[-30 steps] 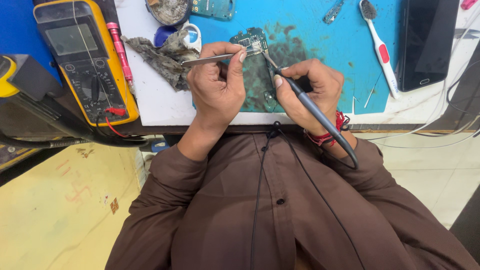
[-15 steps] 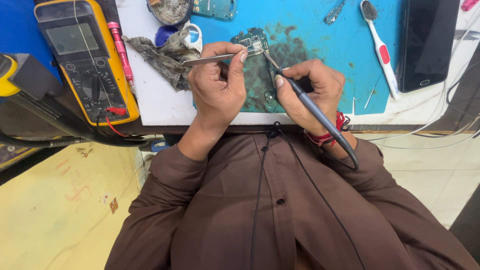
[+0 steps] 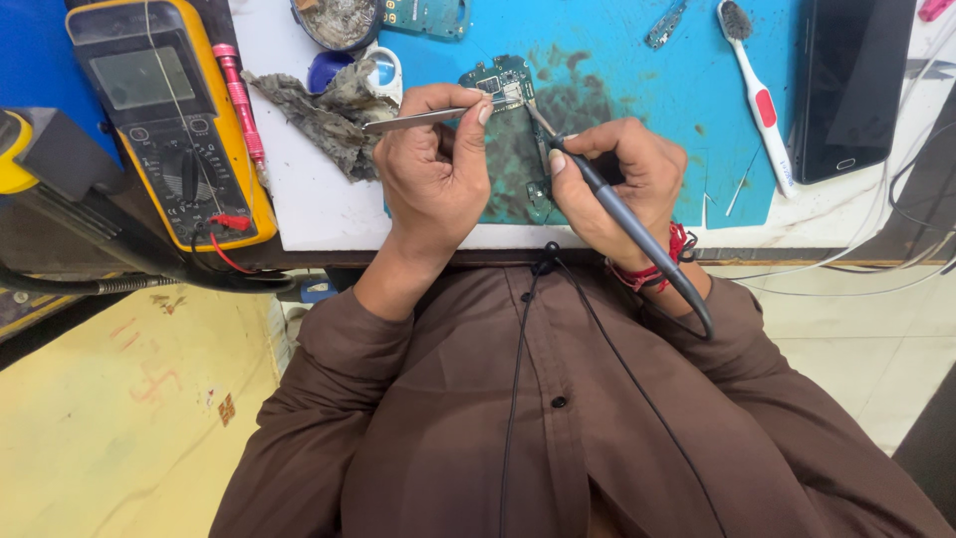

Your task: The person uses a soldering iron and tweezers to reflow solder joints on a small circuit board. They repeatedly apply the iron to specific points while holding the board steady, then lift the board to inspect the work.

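Left hand: we are seeing the left hand holding metal tweezers, fingers clamped on them, tips reaching the board's left edge.
Right hand: we are seeing the right hand gripping a dark soldering iron pen-fashion, fingers closed round the handle, tip lying at the board's right side.
Work piece: the small green circuit board is lying on the stained blue mat on the bench, between both tools.
Change: we are finding no visible shift against the two earlier views; hands, tools and board are keeping the same places.
Meaning: we are judging this a steady hold on one spot of the board, work in hand, not finished.
Surroundings: yellow multimeter and grey rag to the left; toothbrush and dark phone to the right.
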